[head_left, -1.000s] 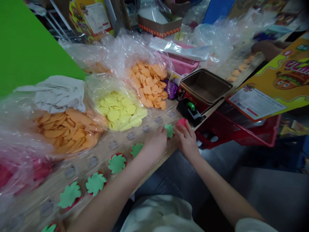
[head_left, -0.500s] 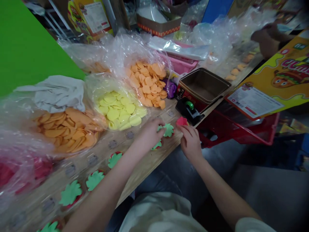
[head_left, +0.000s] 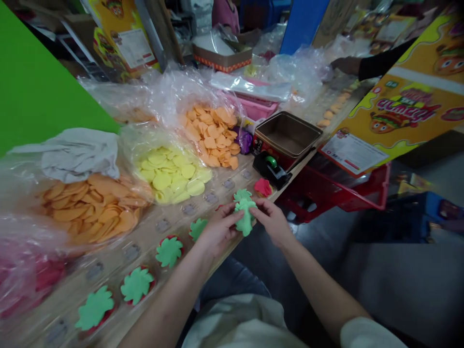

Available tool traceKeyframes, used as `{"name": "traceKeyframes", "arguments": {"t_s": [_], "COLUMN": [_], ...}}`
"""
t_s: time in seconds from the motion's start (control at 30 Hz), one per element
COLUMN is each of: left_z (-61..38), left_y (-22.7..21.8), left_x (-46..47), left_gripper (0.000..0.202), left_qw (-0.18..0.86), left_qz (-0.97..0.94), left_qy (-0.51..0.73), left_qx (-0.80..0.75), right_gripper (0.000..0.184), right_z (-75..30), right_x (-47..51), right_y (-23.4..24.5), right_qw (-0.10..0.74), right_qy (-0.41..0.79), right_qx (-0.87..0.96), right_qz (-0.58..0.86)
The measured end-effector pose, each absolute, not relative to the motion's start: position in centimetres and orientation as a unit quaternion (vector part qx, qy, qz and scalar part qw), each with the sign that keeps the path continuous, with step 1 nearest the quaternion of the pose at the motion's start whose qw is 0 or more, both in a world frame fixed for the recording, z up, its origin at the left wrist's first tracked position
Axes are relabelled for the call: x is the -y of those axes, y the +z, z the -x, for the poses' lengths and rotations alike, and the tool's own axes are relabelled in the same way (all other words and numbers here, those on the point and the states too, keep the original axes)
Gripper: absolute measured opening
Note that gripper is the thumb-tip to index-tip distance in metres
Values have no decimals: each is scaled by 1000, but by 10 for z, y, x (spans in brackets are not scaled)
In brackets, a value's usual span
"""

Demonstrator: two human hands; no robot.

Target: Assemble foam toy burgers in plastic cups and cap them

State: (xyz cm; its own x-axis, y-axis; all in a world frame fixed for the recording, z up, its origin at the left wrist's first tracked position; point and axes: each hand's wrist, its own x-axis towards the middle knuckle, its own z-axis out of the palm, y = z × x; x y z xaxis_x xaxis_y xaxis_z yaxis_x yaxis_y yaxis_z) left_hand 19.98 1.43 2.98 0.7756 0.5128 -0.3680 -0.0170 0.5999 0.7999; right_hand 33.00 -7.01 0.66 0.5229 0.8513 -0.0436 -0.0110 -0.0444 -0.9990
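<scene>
My left hand (head_left: 222, 231) grips a small bunch of green leaf-shaped pieces (head_left: 245, 221) above the table's front edge. From the other side, the fingers of my right hand (head_left: 271, 220) pinch the same bunch at its edge. Just behind them lies another green leaf-shaped piece (head_left: 242, 195), and a red scalloped piece (head_left: 263, 187) sits to its right. A row of clear plastic trays (head_left: 163, 225) runs along the table; green pieces (head_left: 169, 252) lie over red ones in its near pockets. How many pieces I hold cannot be made out.
Open plastic bags hold yellow discs (head_left: 174, 174), orange pieces (head_left: 213, 135) and longer orange pieces (head_left: 97, 208). A tape dispenser (head_left: 271, 169) stands by a brown tin (head_left: 290, 130). A red crate (head_left: 326, 188) and printed carton (head_left: 395, 116) are at right. Another person's hand (head_left: 346, 65) reaches in beyond.
My right hand has left the red piece, which now lies on the trays, and moved left to the green pieces. My left hand has drawn nearer, lifting green pieces. The view has shifted.
</scene>
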Motion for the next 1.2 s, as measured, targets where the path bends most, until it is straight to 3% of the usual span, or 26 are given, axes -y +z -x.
{"name": "traceKeyframes", "arguments": {"t_s": [0.13, 0.23, 0.33, 0.47, 0.57, 0.63, 0.77, 0.93, 1.07, 1.2], "left_z": [-204, -208, -215, -224, -231, -238, -256, -277, -286, -291], "left_y": [24, 21, 20, 17, 14, 13, 15, 20, 20, 15], "left_x": [-18, -24, -27, -25, -30, -37, -44, -30, -15, -11], "left_gripper": [40, 41, 34, 25, 23, 27, 31, 48, 44, 46], "left_qw": [776, 698, 735, 800, 794, 764, 562, 273, 115, 16], "left_qz": [-541, -637, -596, -495, -480, -517, -731, -911, -950, -964], "left_qy": [139, 144, 139, 167, 186, 170, 181, 91, 53, 8], "left_qx": [-293, -294, -291, -295, -324, -348, -341, -296, -285, -266], "right_gripper": [31, 29, 31, 31, 33, 39, 40, 30, 33, 39], "right_z": [-342, -351, -360, -377, -397, -410, -425, -424, -420, -412], "right_x": [75, 74, 71, 67, 59, 52, 37, 36, 49, 65], "right_y": [9, 8, 10, 17, 20, 16, -5, -26, -30, -40], "right_qw": [561, 553, 590, 572, 552, 547, 486, 319, 292, 238], "right_qy": [479, 445, 403, 293, 114, 80, 107, -89, -174, -180], "right_qx": [335, 348, 309, 345, 370, 377, 425, 486, 488, 519], "right_qz": [586, 613, 628, 684, 739, 743, 756, 809, 804, 801]}}
